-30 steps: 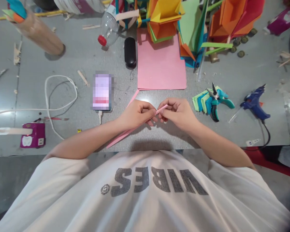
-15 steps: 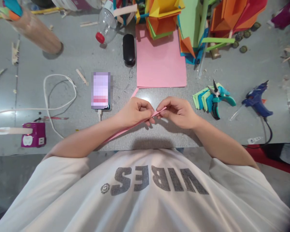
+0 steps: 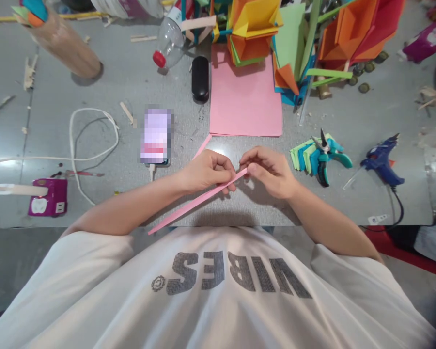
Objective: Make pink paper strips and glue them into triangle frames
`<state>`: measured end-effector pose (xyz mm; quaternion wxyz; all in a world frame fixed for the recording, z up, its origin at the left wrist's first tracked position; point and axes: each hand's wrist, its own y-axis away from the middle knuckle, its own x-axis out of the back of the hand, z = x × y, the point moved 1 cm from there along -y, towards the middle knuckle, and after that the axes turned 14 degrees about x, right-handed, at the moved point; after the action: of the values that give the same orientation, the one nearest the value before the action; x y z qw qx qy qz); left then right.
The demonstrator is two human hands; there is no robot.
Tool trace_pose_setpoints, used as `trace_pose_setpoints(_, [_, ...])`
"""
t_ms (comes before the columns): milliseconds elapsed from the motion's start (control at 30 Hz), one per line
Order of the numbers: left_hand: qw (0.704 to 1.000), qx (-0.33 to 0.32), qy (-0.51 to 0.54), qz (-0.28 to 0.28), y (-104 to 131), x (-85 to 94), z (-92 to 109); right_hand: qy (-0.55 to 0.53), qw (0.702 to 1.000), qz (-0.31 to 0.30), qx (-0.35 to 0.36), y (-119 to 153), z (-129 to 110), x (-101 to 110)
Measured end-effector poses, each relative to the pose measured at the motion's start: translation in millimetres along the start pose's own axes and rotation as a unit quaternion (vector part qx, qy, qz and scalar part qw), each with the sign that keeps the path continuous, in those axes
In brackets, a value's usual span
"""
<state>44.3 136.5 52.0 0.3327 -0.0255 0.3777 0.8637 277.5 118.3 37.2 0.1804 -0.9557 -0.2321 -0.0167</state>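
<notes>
A narrow pink paper strip [image 3: 189, 207] runs slantwise in front of my chest, its long end hanging down to the left past the table edge. My left hand [image 3: 211, 170] pinches it between thumb and curled fingers near its upper part. At the strip's right tip, the thumb and fingers of my right hand [image 3: 270, 170] are closed on it. Another pink strip [image 3: 203, 146] sticks out behind my left hand, next to the corner of the pink paper sheets [image 3: 246, 109].
Left of my hands lie a charging phone [image 3: 155, 136], a white cable [image 3: 72, 140] and a purple power adapter [image 3: 48, 198]. To the right are teal-handled pliers [image 3: 323, 157] on folded paper pieces and a blue glue gun [image 3: 383, 157]. Folded paper shapes [image 3: 256, 24] and a bottle [image 3: 170, 41] stand behind.
The strip's long left end has swung away from my left forearm and now shows its wider face. My right hand has shifted slightly along the tip. The view has moved a little.
</notes>
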Motion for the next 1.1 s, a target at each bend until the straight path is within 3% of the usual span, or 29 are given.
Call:
trace_pose_setpoints(67, [0.999, -0.005, -0.026, 0.027, 2, -1.1, 1, 0.001, 0.998, -0.002, -0.064, -2, -3, -3])
trace_pose_setpoints(167, [0.998, -0.021, -0.044, 0.038, 2, -1.8, 2, 0.029, 0.994, -0.013, -0.106, -5, -8, -9])
trace_pose_setpoints(500, [0.991, -0.051, -0.118, -0.029, -7, 9.0, 1, 0.106, 0.988, -0.033, -0.105, -4, -9, -13])
trace_pose_setpoints(633, [0.982, -0.080, -0.173, 0.007, -8, 10.6, -3, 0.119, 0.988, -0.035, -0.095, -3, -8, -14])
trace_pose_setpoints(900, [0.969, -0.094, -0.216, 0.067, -9, 9.0, -2, 0.094, 0.984, -0.031, -0.146, -1, -1, -13])
trace_pose_setpoints(1100, [0.982, -0.093, -0.142, 0.089, -16, 17.3, 2, 0.083, 0.984, -0.031, -0.154, -1, -2, -11])
